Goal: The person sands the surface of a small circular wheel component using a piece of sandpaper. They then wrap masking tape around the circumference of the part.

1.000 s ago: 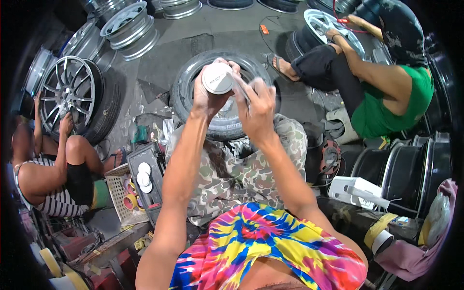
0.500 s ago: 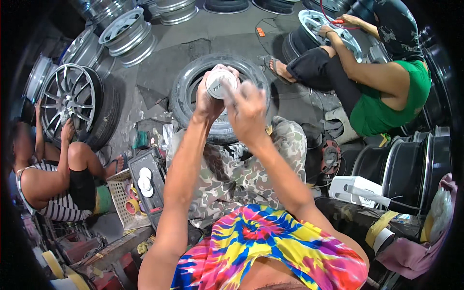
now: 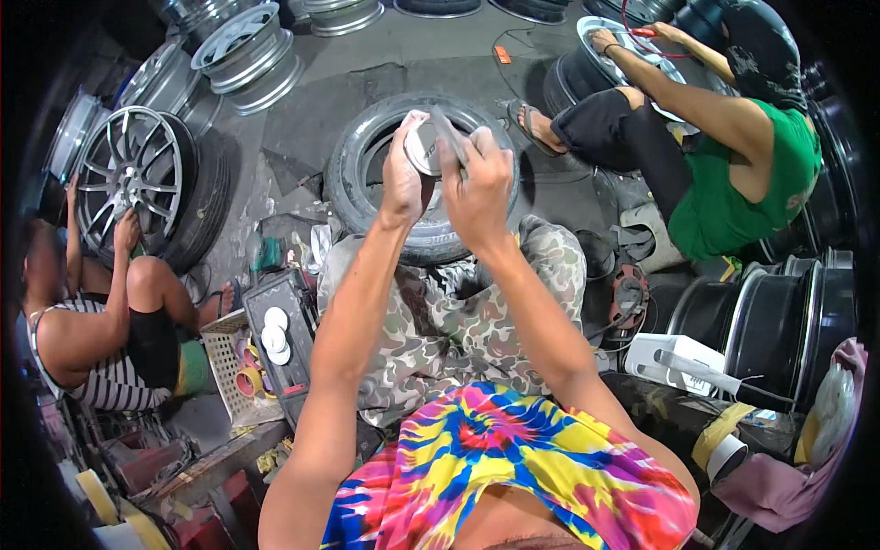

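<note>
Up front, round silver cap [image 3: 427, 147] pinched between left hand [image 3: 403, 179] fingers, right hand [image 3: 477, 183] fingers clamped on its edge

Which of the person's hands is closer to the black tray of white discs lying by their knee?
Left. The left hand is raised over the tyre on the same side as the black tray of white discs; the right hand is beside it, farther across.

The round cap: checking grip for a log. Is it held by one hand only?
No, both the left hand and the right hand grip the round cap above the tyre.
</note>
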Tool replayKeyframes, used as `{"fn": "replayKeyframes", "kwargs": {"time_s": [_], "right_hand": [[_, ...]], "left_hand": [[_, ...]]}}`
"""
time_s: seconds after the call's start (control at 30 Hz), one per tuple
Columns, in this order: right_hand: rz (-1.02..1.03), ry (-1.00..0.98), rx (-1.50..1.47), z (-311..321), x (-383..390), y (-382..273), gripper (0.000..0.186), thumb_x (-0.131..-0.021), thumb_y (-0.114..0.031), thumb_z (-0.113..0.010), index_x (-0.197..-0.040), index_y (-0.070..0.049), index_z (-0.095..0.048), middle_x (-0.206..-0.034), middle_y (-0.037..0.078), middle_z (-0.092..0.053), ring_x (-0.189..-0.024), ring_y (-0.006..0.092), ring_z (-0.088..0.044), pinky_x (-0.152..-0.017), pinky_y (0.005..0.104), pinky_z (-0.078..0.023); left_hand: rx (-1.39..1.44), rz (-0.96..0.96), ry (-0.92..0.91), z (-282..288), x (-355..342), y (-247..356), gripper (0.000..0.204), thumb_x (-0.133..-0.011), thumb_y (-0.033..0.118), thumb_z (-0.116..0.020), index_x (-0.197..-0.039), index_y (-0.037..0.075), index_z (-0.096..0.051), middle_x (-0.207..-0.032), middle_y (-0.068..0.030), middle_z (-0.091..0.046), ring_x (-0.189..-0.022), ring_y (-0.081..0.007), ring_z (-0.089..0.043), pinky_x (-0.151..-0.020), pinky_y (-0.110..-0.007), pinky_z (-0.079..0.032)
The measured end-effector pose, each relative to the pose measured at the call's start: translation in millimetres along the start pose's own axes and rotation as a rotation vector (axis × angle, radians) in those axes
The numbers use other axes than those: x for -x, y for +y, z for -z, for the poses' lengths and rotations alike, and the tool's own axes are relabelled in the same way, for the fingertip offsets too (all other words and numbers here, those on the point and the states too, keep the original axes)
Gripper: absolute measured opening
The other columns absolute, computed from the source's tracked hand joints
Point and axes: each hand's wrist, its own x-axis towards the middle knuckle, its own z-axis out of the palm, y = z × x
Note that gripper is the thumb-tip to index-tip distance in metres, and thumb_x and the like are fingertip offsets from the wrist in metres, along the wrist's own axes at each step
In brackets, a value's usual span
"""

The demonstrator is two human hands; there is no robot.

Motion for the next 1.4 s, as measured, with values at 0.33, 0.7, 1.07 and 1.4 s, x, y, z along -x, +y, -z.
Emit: {"fn": "replayKeyframes", "kwargs": {"time_s": [0.33,0.7,1.07,1.4], "right_hand": [[0.142,-0.04,-0.01,3.3,-6.8,-12.3,0.039,-0.09,-0.019,-0.074,-0.127,-0.007,-0.075,-0.101,0.011,-0.066,-0.095,0.0285,-0.064,-0.079,0.0448,-0.039],[0.245,-0.048,-0.094,7.3,6.7,-16.9,0.032,-0.096,-0.017,-0.073,-0.127,-0.011,-0.078,-0.08,0.007,-0.054,-0.077,0.0257,-0.057,-0.074,0.0401,-0.037],[0.222,-0.032,-0.018,17.8,23.7,-26.7,0.04,-0.091,-0.012,-0.076,-0.131,-0.013,-0.076,-0.082,0.004,-0.053,-0.079,0.021,-0.056,-0.075,0.0384,-0.036],[0.125,0.001,-0.054,11.6,6.8,-15.9,0.028,-0.097,-0.016,-0.071,-0.123,-0.009,-0.077,-0.082,0.008,-0.055,-0.078,0.0261,-0.058,-0.075,0.0415,-0.037]], "left_hand": [[-0.023,0.041,-0.083,0.8,6.2,-0.3,0.038,-0.113,0.041,-0.044,-0.117,0.008,-0.062,-0.108,-0.0047,-0.067,-0.102,-0.0171,-0.067,-0.094,-0.034,-0.055],[-0.063,-0.062,-0.177,20.9,0.6,-2.9,0.041,-0.115,0.038,-0.041,-0.121,0.005,-0.064,-0.11,-0.007,-0.07,-0.105,-0.0185,-0.068,-0.091,-0.035,-0.057],[-0.047,0.052,-0.169,9.5,-5.6,-0.5,0.037,-0.115,0.038,-0.042,-0.114,0.006,-0.06,-0.104,-0.0054,-0.064,-0.09,-0.0174,-0.066,-0.081,-0.032,-0.057],[0.008,0.065,-0.128,8.2,-1.5,1.2,0.039,-0.115,0.034,-0.04,-0.118,0.004,-0.064,-0.108,-0.0068,-0.071,-0.104,-0.0168,-0.068,-0.096,-0.033,-0.055]]}}
